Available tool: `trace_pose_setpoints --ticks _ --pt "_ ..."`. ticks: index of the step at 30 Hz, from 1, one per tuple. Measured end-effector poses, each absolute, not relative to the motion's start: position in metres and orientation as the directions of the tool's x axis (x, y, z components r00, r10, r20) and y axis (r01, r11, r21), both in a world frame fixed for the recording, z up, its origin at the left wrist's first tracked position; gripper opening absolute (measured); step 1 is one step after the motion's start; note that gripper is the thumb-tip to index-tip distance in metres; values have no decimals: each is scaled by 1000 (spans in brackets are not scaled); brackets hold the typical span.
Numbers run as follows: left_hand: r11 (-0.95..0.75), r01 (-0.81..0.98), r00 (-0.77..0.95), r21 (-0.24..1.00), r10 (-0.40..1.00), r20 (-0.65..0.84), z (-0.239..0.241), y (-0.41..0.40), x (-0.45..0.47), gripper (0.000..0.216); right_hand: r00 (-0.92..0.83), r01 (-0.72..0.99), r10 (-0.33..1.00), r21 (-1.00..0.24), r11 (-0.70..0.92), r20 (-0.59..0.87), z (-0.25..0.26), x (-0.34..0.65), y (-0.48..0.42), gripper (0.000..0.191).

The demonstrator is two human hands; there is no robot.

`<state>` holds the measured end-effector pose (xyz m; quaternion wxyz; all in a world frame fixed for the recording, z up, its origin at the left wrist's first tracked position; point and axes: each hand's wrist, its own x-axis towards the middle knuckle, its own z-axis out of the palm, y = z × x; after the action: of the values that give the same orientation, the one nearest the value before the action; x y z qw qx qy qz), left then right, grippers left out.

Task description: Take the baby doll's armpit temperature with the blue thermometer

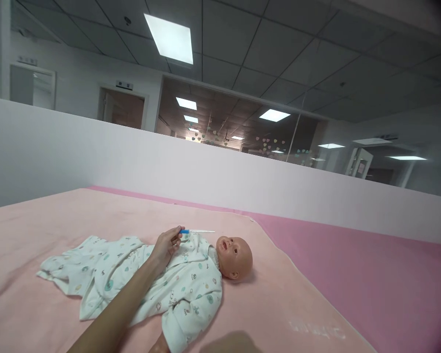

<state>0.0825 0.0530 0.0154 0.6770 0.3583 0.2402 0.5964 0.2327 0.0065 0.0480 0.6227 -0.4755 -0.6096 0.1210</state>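
The left hand [167, 246] pinches a thin blue-ended stick [196, 231] beside the clothed doll [235, 256] on a pink blanket [40, 230].

The doll's head [235, 255] is smooth, glossy plastic, its suit [191, 289] soft cloth, the blanket [59, 215] matt fleece, the stick [185, 231] blue plastic.

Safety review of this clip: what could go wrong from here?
1. The left hand pinches the thin blue-tipped stick only at its blue end, so it may slip or snap.
2. The stick's free end lies near the head of the doll, so a slip might poke the face.
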Motion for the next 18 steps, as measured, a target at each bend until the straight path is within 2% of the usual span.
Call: trace_pose_setpoints --ticks 4,8,10,13,16,18 --pt "8 -645 176 764 975 138 17 50 81 24 124 356 813 -790 499 569 51 225 -31 30" --pt "1 -639 231 769 954 190 15 47 79 27 -54 226 953 -926 303 298 59 208 -43 35" --pt "6 -624 286 781 932 221 13 47 80 25 -68 134 975 -966 220 213 65 198 -31 35" --pt "11 -603 365 798 893 263 18 45 80 25 -9 93 965 -960 262 263 79 195 -10 34" --pt "-51 -543 371 838 881 294 37 27 75 29 -60 174 934 -918 356 351 113 214 -8 32" --pt "-166 -498 279 851 898 339 52 1 66 32 -6 197 848 -830 521 530 140 235 -17 31"
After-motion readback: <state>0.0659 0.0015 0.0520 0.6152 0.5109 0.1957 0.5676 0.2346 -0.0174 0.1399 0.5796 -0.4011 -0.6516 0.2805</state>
